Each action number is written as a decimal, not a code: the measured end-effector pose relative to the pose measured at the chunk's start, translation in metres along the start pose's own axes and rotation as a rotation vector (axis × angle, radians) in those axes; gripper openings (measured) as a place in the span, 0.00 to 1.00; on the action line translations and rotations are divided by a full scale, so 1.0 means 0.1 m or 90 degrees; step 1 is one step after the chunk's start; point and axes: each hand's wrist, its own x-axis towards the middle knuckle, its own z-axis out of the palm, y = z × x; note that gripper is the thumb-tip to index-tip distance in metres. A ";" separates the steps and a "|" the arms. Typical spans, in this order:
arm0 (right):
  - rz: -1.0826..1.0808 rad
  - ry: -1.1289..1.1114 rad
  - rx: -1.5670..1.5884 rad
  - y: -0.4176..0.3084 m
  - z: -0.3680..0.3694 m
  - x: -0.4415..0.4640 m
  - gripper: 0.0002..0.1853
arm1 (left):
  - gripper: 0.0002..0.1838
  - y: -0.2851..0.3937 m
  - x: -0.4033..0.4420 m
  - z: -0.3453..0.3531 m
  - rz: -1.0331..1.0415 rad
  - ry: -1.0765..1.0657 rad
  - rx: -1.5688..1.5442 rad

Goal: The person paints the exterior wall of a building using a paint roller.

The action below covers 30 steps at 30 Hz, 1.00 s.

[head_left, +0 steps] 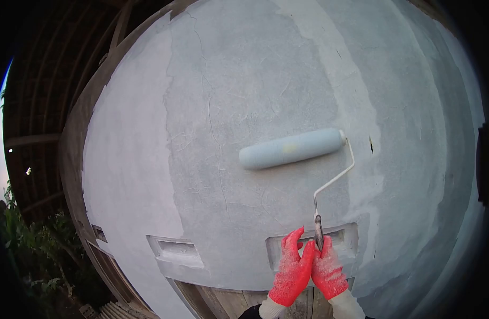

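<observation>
A paint roller with a long pale blue sleeve (292,149) lies against the grey wall, tilted slightly up to the right. Its bent white wire frame (334,182) runs down to a dark, worn handle (319,234). My right hand (329,270), in a red glove with whitish dust, is closed around the lower handle. Close beside it, my left hand (292,272) wears a matching red glove. The left thumb lies against the handle, and a gap shows between that thumb and the raised fingers. The bottom of the handle is hidden between the hands.
The wall (250,101) has fine cracks and patches of lighter and darker paint. A recessed vent (176,252) sits at lower left, another behind my hands. Below are wooden door or shutter panels (223,300). Roof timbers (34,139) and plants (47,260) are at left.
</observation>
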 end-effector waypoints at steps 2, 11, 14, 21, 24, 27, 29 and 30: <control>0.042 0.000 -0.134 0.25 0.01 -0.55 0.13 | 0.27 -0.25 -0.18 -0.03 -0.003 -0.032 0.036; 0.107 -0.001 -0.169 0.37 0.05 -0.70 0.14 | 0.25 -0.24 -0.65 -0.03 0.081 0.066 0.062; -0.002 0.003 -0.065 0.16 0.07 -0.12 0.13 | 0.26 -0.18 -0.67 -0.03 0.125 0.095 0.071; -0.181 0.092 -0.153 -1.26 0.09 1.35 0.15 | 0.25 -0.02 -0.67 -0.22 0.142 0.068 0.071; -0.239 0.112 -0.182 -1.98 0.04 1.91 0.17 | 0.26 0.05 -0.60 -0.36 0.188 0.068 0.075; -0.200 0.031 -0.072 -2.91 -0.04 2.02 0.18 | 0.26 0.11 -0.55 -0.55 0.203 0.049 0.081; -0.237 -0.038 0.030 -3.37 -0.07 2.36 0.17 | 0.26 0.11 -0.51 -0.68 0.189 0.045 0.106; -0.252 -0.078 0.068 -3.62 -0.10 2.57 0.18 | 0.26 0.11 -0.49 -0.76 0.191 0.047 0.107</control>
